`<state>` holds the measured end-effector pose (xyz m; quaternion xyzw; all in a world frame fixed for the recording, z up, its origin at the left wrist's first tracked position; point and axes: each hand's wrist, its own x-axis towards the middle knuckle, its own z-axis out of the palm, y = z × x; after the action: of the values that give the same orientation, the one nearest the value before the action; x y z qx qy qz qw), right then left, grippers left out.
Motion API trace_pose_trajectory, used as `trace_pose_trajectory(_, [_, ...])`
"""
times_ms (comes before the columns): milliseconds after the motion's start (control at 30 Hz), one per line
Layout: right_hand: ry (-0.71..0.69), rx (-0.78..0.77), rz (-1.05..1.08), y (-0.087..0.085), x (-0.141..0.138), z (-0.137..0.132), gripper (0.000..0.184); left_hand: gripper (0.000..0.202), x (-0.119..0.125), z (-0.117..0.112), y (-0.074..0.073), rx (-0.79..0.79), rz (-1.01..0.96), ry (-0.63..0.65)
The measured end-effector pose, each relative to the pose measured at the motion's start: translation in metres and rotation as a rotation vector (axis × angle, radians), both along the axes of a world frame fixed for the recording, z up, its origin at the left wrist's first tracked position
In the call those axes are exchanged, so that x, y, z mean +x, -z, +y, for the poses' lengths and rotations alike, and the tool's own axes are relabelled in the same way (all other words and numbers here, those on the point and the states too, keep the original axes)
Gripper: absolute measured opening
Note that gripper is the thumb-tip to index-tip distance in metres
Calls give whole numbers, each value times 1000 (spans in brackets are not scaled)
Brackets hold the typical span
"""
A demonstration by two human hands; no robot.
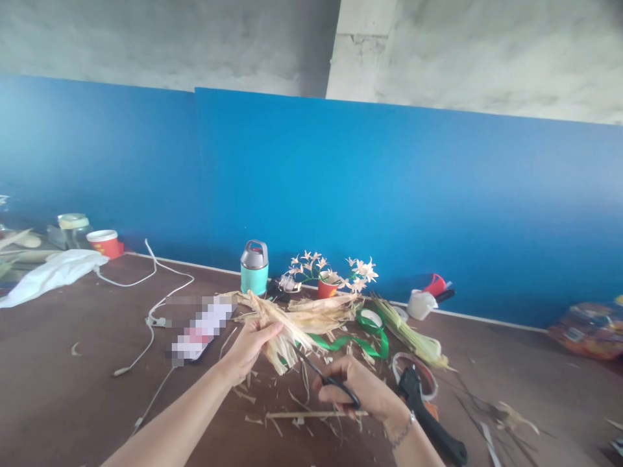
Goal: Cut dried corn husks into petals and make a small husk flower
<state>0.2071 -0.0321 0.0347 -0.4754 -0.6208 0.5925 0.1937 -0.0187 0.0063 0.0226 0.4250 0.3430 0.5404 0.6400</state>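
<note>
Gripping a dried husk (280,353) in your left hand (248,347), you had your fingers closed around its pale strips and held it just above the brown table (73,402), with its frayed end hanging toward your right hand. Your right hand (367,392) was wrapped around the black handles of the scissors (316,371), with fingers through the loops. The thin blades pointed up and left, and their tips reached the lower edge of the husk. I could not tell whether the blades were apart or together. A bracelet (403,431) sat on your right wrist. Small cuttings lay scattered on the table below both hands, and a thin strip (302,414) lay flat just under your right hand. Behind the held husk was a pile of husks (321,314), with a green ribbon (363,342) curling out beside it. A black glue gun (428,418) lay just to the right of your right hand. Farther back, near the blue wall (389,194), stood a teal flask (254,267) and a red pot (327,288) of pale handmade flowers. To the left lay a phone (202,327) and a white cable (153,305), well away from your hands.
</note>
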Motion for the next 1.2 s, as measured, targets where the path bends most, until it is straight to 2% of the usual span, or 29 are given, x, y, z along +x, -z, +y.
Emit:
trace_pose_trajectory(233, [-17, 32, -23, 6, 2, 2, 22, 16, -2, 1, 3, -62, -45, 50])
trace_pose_trajectory(467, [-37, 39, -41, 2, 2, 1, 20, 16, -4, 4, 9, -87, -110, 80])
trace_pose_trajectory(767, [-53, 87, -79, 10, 3, 4, 21, 17, -3, 6, 10, -84, -71, 83])
trace_pose_trajectory(900, [-10, 60, -62, 11, 2, 4, 18, 17, -1, 5, 8, -73, -84, 11])
trace_pose_trajectory(1000, [-32, -4, -19, 8, 2, 3, 21, 19, 0, 5, 7, -42, -67, -111])
trace_pose_trajectory(1200, [65, -1, 49, 7, 1, 2, 20, 26, 3, 1, 3, 14, -50, -305])
